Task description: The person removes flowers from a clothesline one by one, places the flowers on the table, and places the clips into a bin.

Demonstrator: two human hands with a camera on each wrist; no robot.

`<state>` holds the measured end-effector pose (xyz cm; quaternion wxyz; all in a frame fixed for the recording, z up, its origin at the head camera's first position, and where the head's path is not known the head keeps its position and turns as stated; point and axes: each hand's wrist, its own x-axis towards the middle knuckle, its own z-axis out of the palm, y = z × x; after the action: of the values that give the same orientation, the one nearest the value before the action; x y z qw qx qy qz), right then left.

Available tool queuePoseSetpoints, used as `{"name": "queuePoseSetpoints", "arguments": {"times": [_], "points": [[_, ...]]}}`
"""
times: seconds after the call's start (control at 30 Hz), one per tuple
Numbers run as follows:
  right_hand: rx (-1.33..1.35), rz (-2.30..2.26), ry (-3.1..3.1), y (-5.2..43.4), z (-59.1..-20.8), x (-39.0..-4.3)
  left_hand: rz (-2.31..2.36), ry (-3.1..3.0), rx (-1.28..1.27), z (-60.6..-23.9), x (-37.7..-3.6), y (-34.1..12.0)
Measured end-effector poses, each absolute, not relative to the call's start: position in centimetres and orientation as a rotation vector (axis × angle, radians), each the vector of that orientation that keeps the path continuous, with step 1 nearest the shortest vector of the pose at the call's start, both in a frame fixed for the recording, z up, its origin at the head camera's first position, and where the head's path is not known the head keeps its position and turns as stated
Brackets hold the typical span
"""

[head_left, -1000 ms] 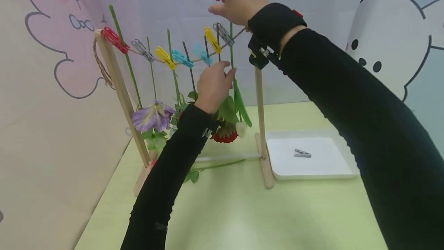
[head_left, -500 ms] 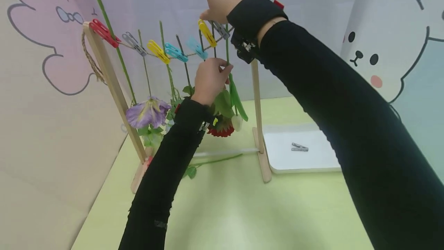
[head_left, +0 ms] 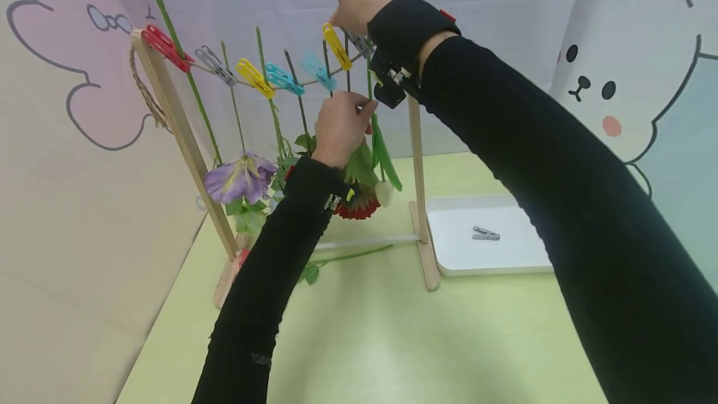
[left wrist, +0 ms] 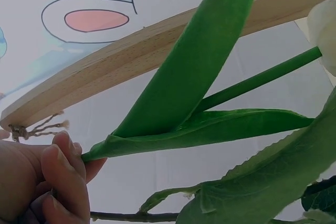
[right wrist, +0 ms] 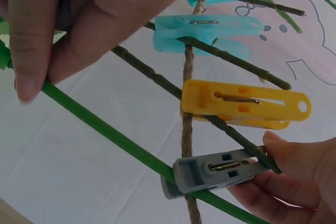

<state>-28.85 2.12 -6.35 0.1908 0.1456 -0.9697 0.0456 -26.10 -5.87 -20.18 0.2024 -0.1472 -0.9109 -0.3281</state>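
Note:
A wooden rack (head_left: pixel 185 142) carries a twine line (right wrist: pixel 187 103) with several coloured pegs, each clamping a flower stem that hangs head down. My left hand (head_left: pixel 364 108) pinches the green stem (right wrist: pixel 105 129) of a white-budded flower (head_left: pixel 384 192) just above its long leaf (left wrist: pixel 184 93); the left hand (left wrist: pixel 68 150) shows as curled fingers at that leaf's base. My right hand (head_left: pixel 348 27) reaches over the line and pinches the tail of a grey peg (right wrist: pixel 215 174), whose front sits across the twine and this stem. A yellow peg (right wrist: pixel 244 103) hangs right beside it.
A white tray (head_left: pixel 493 260) right of the rack's right post (head_left: pixel 417 173) holds one loose grey peg (head_left: pixel 485 234). A loose leafy stem (head_left: pixel 348 259) lies on the green table (head_left: pixel 392 341) under the rack. Printed cartoon panels stand close at left, back and right.
My right hand has come down from above the line onto the grey peg. My left hand keeps its pinch on the green stem, slightly higher; the head view shifted a little.

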Motion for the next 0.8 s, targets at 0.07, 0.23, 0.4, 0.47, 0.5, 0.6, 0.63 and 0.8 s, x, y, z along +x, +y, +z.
{"name": "queuePoseSetpoints", "arguments": {"times": [0.07, 0.23, 0.4, 0.47, 0.5, 0.6, 0.63, 0.8], "points": [[0.385, 0.161, -2.713, 2.1, -6.5, -28.7, -0.901, -2.555, -0.391, -20.2, -26.1, -5.9], [0.331, 0.259, -2.726, 1.9, -6.7, -28.5, -0.888, -2.566, -0.371, -20.3, -25.9, -6.1], [0.275, 0.322, -2.776, 1.9, -6.3, -28.3, -0.876, -2.58, -0.378, -20.3, -25.8, -6.1], [0.252, 0.338, -2.792, 2.0, -6.1, -28.2, -0.871, -2.592, -0.375, -20.2, -25.8, -6.0], [0.242, 0.357, -2.797, 2.1, -6.1, -28.2, -0.866, -2.598, -0.374, -20.1, -25.8, -6.0], [0.215, 0.414, -2.811, 2.3, -5.9, -27.9, -0.859, -2.614, -0.371, -20.0, -25.8, -5.8], [0.211, 0.431, -2.813, 2.4, -5.8, -27.8, -0.854, -2.616, -0.372, -20.0, -25.8, -5.8], [0.201, 0.455, -2.832, 2.7, -5.4, -27.3, -0.844, -2.616, -0.385, -20.0, -25.8, -5.7]]}}
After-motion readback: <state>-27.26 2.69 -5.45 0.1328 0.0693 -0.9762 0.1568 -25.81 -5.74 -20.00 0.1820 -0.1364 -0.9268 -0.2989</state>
